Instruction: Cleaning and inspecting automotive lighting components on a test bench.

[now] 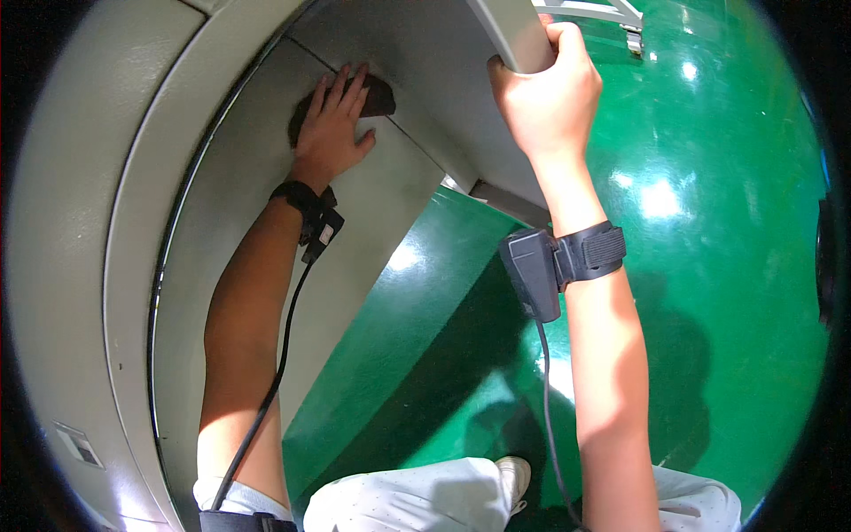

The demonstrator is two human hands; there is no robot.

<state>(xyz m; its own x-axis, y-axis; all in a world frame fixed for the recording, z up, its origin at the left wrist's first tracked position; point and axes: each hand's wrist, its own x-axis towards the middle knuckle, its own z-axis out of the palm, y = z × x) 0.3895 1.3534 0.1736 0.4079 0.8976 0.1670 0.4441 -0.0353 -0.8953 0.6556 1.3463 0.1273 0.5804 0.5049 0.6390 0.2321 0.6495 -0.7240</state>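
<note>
My left hand (pixel 334 132) lies flat with spread fingers over a dark brown, cloth-like piece (pixel 380 98) against a grey panel (pixel 359 213). Most of that piece is hidden under the palm and fingers, and its material is hard to make out. A thin seam runs across the panel on either side of it. Higher up on the right, my right hand (pixel 555 100) is closed around the end of a light grey bar-like edge (pixel 515 36). Each wrist wears a strapped black device, the left device (pixel 324 229) and the right device (pixel 532 272), with a cable running back.
A curved-looking grey housing (pixel 73 199) with a dark seal strip (pixel 169 246) rises at left. Glossy green floor (pixel 718 199) spreads below and to the right. A white metal frame foot (pixel 631 36) stands at the top right. My shoe (pixel 513 480) shows at the bottom.
</note>
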